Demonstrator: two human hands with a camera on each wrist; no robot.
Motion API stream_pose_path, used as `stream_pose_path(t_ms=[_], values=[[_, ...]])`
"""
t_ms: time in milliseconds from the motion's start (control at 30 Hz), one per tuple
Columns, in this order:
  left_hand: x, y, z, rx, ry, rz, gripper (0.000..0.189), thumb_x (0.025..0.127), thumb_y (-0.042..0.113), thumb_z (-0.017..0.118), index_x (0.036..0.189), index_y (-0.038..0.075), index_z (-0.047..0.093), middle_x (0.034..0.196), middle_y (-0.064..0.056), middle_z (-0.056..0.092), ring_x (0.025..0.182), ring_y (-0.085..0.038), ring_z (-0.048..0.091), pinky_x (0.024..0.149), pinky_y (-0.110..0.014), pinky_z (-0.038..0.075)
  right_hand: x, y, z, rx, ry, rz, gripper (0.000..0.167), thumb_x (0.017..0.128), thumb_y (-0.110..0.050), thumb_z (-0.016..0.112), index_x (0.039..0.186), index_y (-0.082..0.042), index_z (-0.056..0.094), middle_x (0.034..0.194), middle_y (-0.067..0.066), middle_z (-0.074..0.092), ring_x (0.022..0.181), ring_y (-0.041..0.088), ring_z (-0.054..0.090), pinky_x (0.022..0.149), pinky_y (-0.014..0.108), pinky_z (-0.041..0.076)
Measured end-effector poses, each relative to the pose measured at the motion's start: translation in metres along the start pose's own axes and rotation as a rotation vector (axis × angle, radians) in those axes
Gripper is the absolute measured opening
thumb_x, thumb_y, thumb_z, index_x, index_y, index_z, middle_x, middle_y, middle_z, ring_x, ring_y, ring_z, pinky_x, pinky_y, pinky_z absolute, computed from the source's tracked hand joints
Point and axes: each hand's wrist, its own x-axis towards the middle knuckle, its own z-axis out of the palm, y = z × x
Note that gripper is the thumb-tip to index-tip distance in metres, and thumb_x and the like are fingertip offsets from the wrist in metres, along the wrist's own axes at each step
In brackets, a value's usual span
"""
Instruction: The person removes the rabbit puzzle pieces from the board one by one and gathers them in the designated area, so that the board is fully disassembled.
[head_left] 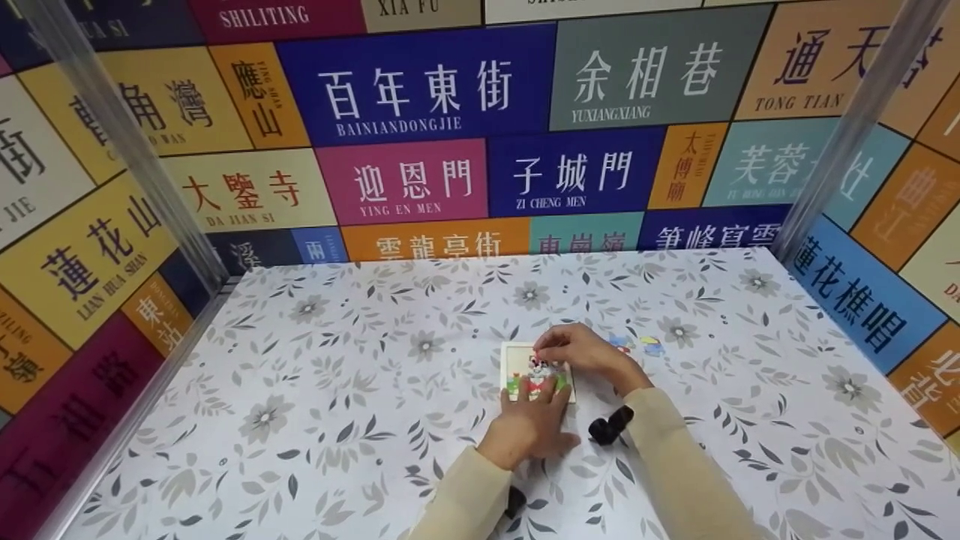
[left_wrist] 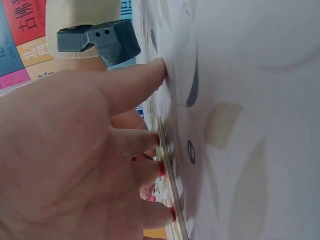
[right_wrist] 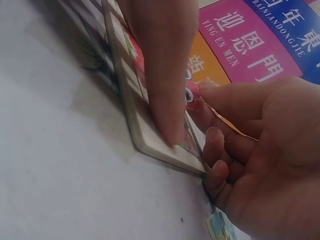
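A small jigsaw puzzle board (head_left: 505, 369) with a pale frame and a cartoon picture lies on the table. My left hand (head_left: 529, 429) presses on the near part of the board with spread fingers. In the left wrist view, its fingertips touch the picture beside the board's edge (left_wrist: 172, 182). Over the far right part of the board, my right hand (head_left: 589, 351) pinches a pink puzzle piece (right_wrist: 191, 95) with a printed eye between thumb and index finger. The fingers partly hide that piece and some of the picture.
Loose puzzle pieces, one blue and yellow (head_left: 652, 345) and one blue and red (head_left: 618, 342), lie right of the board. A leaf-patterned cloth (head_left: 360, 360) covers the table. Transparent posts stand at the far corners, before a wall of coloured signs (head_left: 420, 82).
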Motion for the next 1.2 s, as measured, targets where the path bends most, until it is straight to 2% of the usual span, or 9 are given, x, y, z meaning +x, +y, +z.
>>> stream_pose_path(t_ms=[200, 367, 567, 667, 733, 867, 1033, 1200], values=[[-0.001, -0.001, 0.0, -0.011, -0.001, 0.002, 0.075, 0.094, 0.053, 0.061, 0.158, 0.027, 0.031, 0.167, 0.002, 0.026, 0.155, -0.036, 0.02, 0.121, -0.061, 0.024, -0.001, -0.004, -0.004, 0.079, 0.082, 0.039, 0.017, 0.092, -0.021, 0.074, 0.104, -0.009, 0.074, 0.097, 0.001, 0.076, 0.09, 0.011, 0.068, 0.086, 0.028, 0.051], [0.001, 0.0, 0.001, -0.035, -0.019, -0.01, 0.075, 0.094, 0.053, 0.061, 0.158, 0.03, 0.03, 0.168, 0.003, 0.024, 0.156, -0.035, 0.018, 0.122, -0.061, 0.021, -0.011, -0.009, -0.025, 0.135, 0.169, 0.068, 0.025, 0.094, -0.028, 0.071, 0.113, -0.011, 0.072, 0.108, 0.002, 0.075, 0.102, 0.018, 0.067, 0.096, 0.04, 0.049], [0.0, 0.001, 0.003, -0.066, -0.034, -0.028, 0.075, 0.094, 0.053, 0.062, 0.158, 0.03, 0.031, 0.168, 0.004, 0.022, 0.156, -0.034, 0.017, 0.123, -0.061, 0.019, -0.033, -0.016, -0.057, 0.063, 0.172, 0.022, 0.029, 0.097, -0.03, 0.067, 0.116, -0.009, 0.07, 0.111, 0.006, 0.074, 0.104, 0.02, 0.067, 0.1, 0.048, 0.049], [0.0, 0.002, 0.002, -0.092, -0.033, -0.034, 0.074, 0.094, 0.053, 0.062, 0.158, 0.031, 0.031, 0.169, 0.004, 0.022, 0.157, -0.034, 0.015, 0.124, -0.06, 0.017, -0.046, -0.014, -0.069, -0.025, 0.166, 0.033, 0.025, 0.097, -0.025, 0.067, 0.112, -0.006, 0.071, 0.106, 0.008, 0.074, 0.098, 0.016, 0.067, 0.097, 0.045, 0.052], [0.001, 0.002, 0.001, -0.102, -0.031, -0.035, 0.074, 0.094, 0.052, 0.062, 0.158, 0.031, 0.031, 0.169, 0.004, 0.021, 0.157, -0.034, 0.015, 0.124, -0.06, 0.016, -0.053, -0.009, -0.075, -0.076, 0.165, 0.043, 0.022, 0.097, -0.02, 0.067, 0.109, -0.002, 0.071, 0.1, 0.009, 0.074, 0.089, 0.013, 0.066, 0.088, 0.038, 0.055], [0.0, 0.001, 0.001, -0.098, -0.021, -0.031, 0.074, 0.095, 0.051, 0.061, 0.158, 0.03, 0.03, 0.169, 0.004, 0.021, 0.157, -0.035, 0.014, 0.124, -0.061, 0.016, -0.061, 0.008, -0.082, -0.117, 0.172, 0.096, 0.018, 0.094, -0.01, 0.069, 0.103, 0.004, 0.072, 0.092, 0.008, 0.075, 0.079, 0.008, 0.062, 0.073, 0.025, 0.049], [-0.001, 0.0, 0.003, -0.067, 0.002, -0.014, 0.073, 0.095, 0.052, 0.061, 0.158, 0.028, 0.032, 0.168, 0.002, 0.024, 0.156, -0.036, 0.017, 0.123, -0.061, 0.02, -0.061, 0.026, -0.083, -0.16, 0.184, 0.195, 0.017, 0.093, -0.013, 0.07, 0.102, 0.0, 0.075, 0.098, 0.008, 0.075, 0.089, 0.014, 0.061, 0.077, 0.024, 0.045], [-0.001, 0.001, 0.004, -0.069, 0.003, -0.012, 0.074, 0.095, 0.052, 0.061, 0.158, 0.028, 0.032, 0.168, 0.002, 0.024, 0.156, -0.036, 0.017, 0.123, -0.061, 0.02, -0.059, 0.037, -0.08, -0.185, 0.215, 0.257, 0.016, 0.094, -0.014, 0.07, 0.103, -0.002, 0.076, 0.102, 0.012, 0.074, 0.09, 0.018, 0.06, 0.074, 0.024, 0.045]])
